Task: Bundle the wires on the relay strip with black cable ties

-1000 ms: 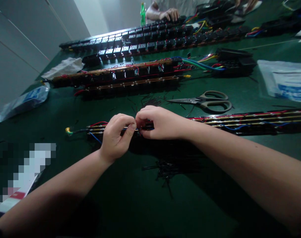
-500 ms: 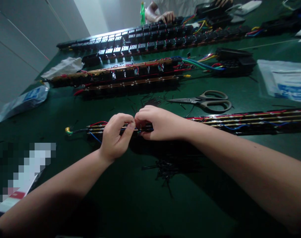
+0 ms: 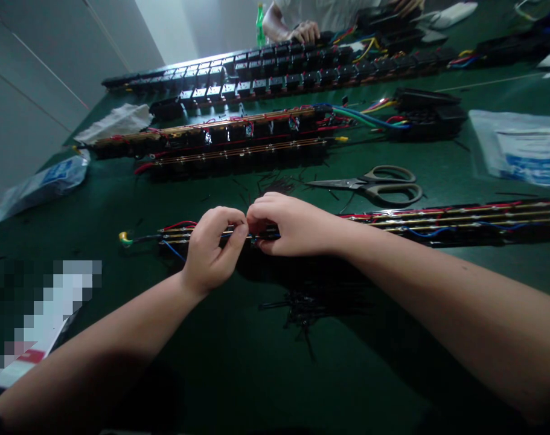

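Observation:
A long black strip with brass-coloured rails and red and blue wires (image 3: 465, 221) lies across the table under both hands. My left hand (image 3: 215, 248) is closed in a pinch over the strip's left part, thumb against forefinger. Fingertips almost touching it, my right hand (image 3: 293, 226) also pinches at the same spot. What the fingers hold is too small and covered to name. A cable with a yellow end (image 3: 125, 239) leaves the strip's left end. Black cable ties (image 3: 304, 305) lie in a loose bundle just in front.
Behind the hands lie scissors (image 3: 369, 184) and scattered dark clippings (image 3: 275, 183). Farther back are more wired strips (image 3: 238, 130) and a clear plastic bag (image 3: 519, 145). Another person's hand (image 3: 305, 31) rests on a far strip, near a green bottle (image 3: 260, 25).
Both hands keep the same pinching pose at the same place on the strip. Only a very slight shift of the view and fingertips shows.

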The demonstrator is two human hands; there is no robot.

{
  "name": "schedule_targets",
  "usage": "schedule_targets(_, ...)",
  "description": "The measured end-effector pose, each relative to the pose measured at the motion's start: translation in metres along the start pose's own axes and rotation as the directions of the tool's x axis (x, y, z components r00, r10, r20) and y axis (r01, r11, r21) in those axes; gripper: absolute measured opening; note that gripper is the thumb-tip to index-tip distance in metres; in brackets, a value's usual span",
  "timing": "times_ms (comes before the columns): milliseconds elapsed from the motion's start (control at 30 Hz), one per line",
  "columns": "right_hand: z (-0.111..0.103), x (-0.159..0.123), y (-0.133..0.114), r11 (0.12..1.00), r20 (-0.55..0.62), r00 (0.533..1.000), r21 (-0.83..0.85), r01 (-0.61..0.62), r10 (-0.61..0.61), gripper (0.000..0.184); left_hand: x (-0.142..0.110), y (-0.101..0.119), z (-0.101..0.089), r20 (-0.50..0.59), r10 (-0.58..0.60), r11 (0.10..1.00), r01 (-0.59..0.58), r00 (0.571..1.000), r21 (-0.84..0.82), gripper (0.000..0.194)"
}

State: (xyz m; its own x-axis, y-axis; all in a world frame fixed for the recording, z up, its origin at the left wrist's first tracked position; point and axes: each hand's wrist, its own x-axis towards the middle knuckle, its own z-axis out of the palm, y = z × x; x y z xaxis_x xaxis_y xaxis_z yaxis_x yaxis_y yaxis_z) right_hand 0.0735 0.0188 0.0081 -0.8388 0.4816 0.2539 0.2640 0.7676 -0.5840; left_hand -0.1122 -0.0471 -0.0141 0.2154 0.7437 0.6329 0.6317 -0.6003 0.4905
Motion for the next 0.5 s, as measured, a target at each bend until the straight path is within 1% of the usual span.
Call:
schedule_targets(233, 0.0004, -0.0001, 0.0001, 1.0, -0.01, 1.0, 0.0, 0.009, -0.009, 0.01, -0.0005, -0.0005, 0.0001, 0.004, 0.017, 1.0, -0.017, 1.0, -0.011, 0.009)
schedule_targets(500, 0.0001, 0.0008, -0.0007, 1.0, -0.012, 1.0, -0.002, 0.003, -0.003, 0.01, 0.002, 0.0017, -0.0002, 0.032, 0.029, 1.0, -0.029, 0.999, -0.001, 0.008)
